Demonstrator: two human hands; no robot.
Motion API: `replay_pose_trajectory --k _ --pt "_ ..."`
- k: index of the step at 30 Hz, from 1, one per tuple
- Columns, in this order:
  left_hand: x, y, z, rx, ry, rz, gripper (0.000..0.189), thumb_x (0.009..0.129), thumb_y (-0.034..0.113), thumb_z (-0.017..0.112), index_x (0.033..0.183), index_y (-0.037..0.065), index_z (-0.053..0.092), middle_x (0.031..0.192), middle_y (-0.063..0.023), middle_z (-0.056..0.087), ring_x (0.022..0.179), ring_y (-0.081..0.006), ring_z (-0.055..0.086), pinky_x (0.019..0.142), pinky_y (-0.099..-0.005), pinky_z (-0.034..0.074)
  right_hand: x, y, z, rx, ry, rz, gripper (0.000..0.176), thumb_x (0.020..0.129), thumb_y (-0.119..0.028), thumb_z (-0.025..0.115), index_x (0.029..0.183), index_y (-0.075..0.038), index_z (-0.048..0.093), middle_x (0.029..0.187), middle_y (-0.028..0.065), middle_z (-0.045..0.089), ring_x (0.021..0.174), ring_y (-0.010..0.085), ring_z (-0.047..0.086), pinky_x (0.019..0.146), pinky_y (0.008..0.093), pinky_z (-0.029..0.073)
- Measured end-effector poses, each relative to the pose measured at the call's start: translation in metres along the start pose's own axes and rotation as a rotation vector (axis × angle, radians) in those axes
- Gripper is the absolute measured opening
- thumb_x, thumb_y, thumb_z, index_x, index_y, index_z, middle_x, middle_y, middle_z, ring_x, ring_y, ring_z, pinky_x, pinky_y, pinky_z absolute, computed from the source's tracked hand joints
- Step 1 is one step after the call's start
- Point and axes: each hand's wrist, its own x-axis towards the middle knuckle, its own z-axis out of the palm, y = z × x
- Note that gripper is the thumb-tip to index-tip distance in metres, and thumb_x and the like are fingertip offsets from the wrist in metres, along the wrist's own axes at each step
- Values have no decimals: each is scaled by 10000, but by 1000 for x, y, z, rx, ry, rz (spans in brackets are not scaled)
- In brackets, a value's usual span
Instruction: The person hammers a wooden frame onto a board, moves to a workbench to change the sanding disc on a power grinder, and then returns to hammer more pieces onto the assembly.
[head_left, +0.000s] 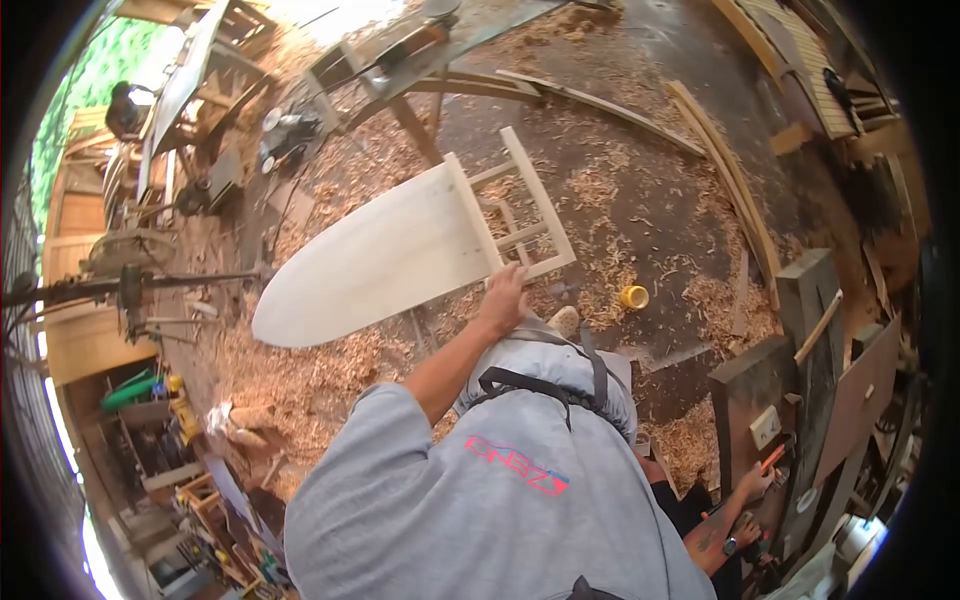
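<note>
A pale wooden piece of furniture [370, 255] stands in front of me, with a long panel rounded at its far-left end and a slatted, leg-like frame [540, 200] at the other. My left hand [507, 294] is on its near corner, where panel and frame meet, with the fingers curled over the edge. My right hand is out of sight. By my shoe [565, 320], a yellow round container [634, 297] lies on the floor.
Wood shavings [340, 375] cover much of the floor. At lower right, a co-worker's hand [757, 483] holds an orange tool beside dark boards [750, 400]. Long planks [730, 180] lie to the right. A workbench [470, 60] stands ahead, and cluttered shelves [150, 430] are at left.
</note>
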Motion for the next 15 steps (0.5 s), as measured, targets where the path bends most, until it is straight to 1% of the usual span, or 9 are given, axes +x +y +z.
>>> replay_pose_trajectory --k 1,3,5,7,9,11,13,14,15 --pt "-23 -10 -13 -65 83 14 499 805 91 643 1273 -10 502 1306 -245 522 1223 -409 491 1057 -496 371 -14 -3 10 7 -26 -18 540 805 -194 693 1279 19 547 1212 229 595 1021 337 617 913 403 480" --pt "-69 -37 -25 19 190 -51 417 815 99 634 1216 11 561 1238 -231 576 1179 -397 533 1031 -477 403 -22 -7 27 21 -66 -44 538 808 -190 689 1283 18 543 1211 229 591 1014 334 616 909 403 482" --pt "-118 -78 -33 -54 201 -291 347 817 152 641 1122 -12 618 1136 -230 630 1099 -393 588 978 -461 452 -28 -12 38 22 -99 -73 537 811 -185 685 1287 16 539 1210 229 586 1008 331 615 904 403 483" --pt "-168 -122 -37 -77 209 -692 312 831 211 628 1009 -41 668 1048 -240 674 1014 -396 637 916 -454 493 -35 -21 45 19 -119 -101 535 815 -181 681 1292 14 535 1210 230 582 1001 328 614 900 402 484" --pt "-209 -160 -59 -115 25 -1101 329 846 254 601 954 -46 687 1025 -261 683 999 -395 654 877 -468 505 -30 -28 40 33 -106 -131 534 818 -176 677 1296 13 531 1209 230 577 994 325 614 896 402 485" --pt "-236 -181 -76 103 97 -1342 340 861 276 618 894 -52 700 996 -283 685 1001 -372 667 854 -457 512 -25 -38 30 32 -85 -166 533 821 -172 673 1300 11 527 1208 231 573 987 322 613 891 402 487" --pt "-271 -242 -70 -100 115 -1442 436 878 331 658 1067 -62 661 1058 -290 671 1001 -368 672 851 -433 527 -27 -48 21 30 -62 -201 532 824 -167 669 1304 10 523 1208 231 568 981 319 612 887 402 488" --pt "-264 -241 -77 -114 112 -1439 436 878 331 658 1067 -62 661 1058 -290 671 1001 -368 672 851 -433 527 -27 -57 15 46 -43 -212 531 826 -165 667 1306 9 521 1207 232 566 977 317 612 885 402 489" --pt "-252 -232 -94 -526 361 -1590 493 894 341 659 1175 -59 596 1172 -287 622 1065 -367 645 870 -429 523 -30 -61 14 58 -32 -234 530 827 -163 665 1308 8 519 1207 232 564 974 316 611 883 401 489"
